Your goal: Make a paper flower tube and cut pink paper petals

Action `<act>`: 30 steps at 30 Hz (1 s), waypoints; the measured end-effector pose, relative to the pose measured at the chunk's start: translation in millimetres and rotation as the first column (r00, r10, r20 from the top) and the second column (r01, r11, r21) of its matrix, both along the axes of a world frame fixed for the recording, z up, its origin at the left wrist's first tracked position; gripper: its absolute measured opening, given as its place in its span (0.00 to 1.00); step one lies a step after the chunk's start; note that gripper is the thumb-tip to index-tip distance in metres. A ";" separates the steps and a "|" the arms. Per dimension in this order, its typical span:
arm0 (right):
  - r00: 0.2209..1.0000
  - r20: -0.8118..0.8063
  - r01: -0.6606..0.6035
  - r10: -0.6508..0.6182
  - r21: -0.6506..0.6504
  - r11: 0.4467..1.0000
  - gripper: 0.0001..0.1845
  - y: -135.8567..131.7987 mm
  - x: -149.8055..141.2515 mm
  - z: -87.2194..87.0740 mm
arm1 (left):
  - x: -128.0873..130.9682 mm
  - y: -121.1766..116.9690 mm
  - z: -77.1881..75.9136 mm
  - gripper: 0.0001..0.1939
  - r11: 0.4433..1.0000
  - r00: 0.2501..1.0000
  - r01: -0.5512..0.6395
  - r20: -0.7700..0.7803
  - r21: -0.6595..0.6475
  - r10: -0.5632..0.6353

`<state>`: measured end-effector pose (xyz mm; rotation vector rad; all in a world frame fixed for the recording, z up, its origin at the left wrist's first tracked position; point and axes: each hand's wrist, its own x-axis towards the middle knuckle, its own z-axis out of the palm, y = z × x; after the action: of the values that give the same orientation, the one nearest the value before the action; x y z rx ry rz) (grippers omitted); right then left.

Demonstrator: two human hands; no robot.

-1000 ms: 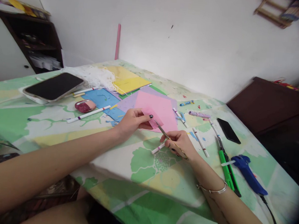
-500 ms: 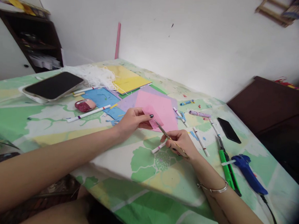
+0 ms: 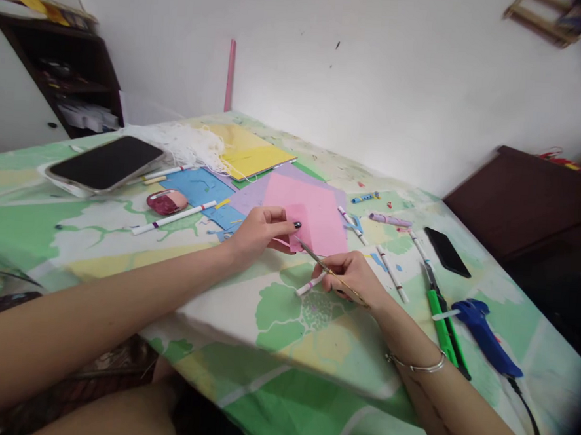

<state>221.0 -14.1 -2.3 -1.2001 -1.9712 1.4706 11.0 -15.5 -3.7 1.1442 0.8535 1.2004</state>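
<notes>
My left hand (image 3: 263, 232) pinches a small piece of pink paper (image 3: 301, 219) between thumb and fingers, above the table. In my right hand (image 3: 348, 277) is a pair of scissors (image 3: 312, 253), its blades pointing up and left at the lower edge of that piece. Whether the blades are apart is too small to make out. Behind the hands lies a larger pink sheet (image 3: 323, 209) on a purple sheet (image 3: 245, 198). A white marker (image 3: 310, 284) lies just under my right fingers.
On the left are a large phone (image 3: 107, 163), white string (image 3: 177, 145) and a maroon-and-pink case (image 3: 167, 201). A yellow pad (image 3: 255, 150) lies at the back. Rightward are several markers, a black phone (image 3: 447, 251), a green cutter (image 3: 444, 325) and a blue glue gun (image 3: 487, 338) with its cord.
The small pink piece has turned a little in my left hand, and its cut edge now sits slightly apart from the scissors' tips. The view has shifted slightly.
</notes>
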 end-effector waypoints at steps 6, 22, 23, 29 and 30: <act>0.999 0.032 -0.015 0.014 0.021 1.000 0.11 -0.9 0.0 0.3 | 0.2 -0.8 1.9 0.07 1.000 0.999 0.012 -0.037 0.003 -0.012; 0.988 0.122 -0.102 0.094 0.061 0.993 0.12 -2.5 -0.7 3.9 | 0.4 2.2 -3.9 0.07 0.997 0.994 0.065 -0.094 0.032 -0.061; 0.988 0.124 -0.105 0.096 0.062 0.993 0.13 -2.2 -0.4 3.2 | 0.5 2.3 -4.1 0.07 0.997 0.993 0.072 -0.099 0.031 -0.068; 0.987 0.119 -0.111 0.105 0.049 0.993 0.13 -1.6 -0.1 1.2 | 1.7 1.6 -4.2 0.08 0.994 0.988 0.104 -0.121 0.029 -0.099; 0.989 0.112 -0.105 0.099 0.047 0.993 0.13 -1.6 -0.1 1.2 | 1.8 1.1 -3.7 0.09 0.994 0.987 0.107 -0.123 0.032 -0.102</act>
<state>220.9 -15.7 -1.1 -1.1963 -2.1605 1.4188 12.7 -14.4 -7.4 1.2880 0.8535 1.0741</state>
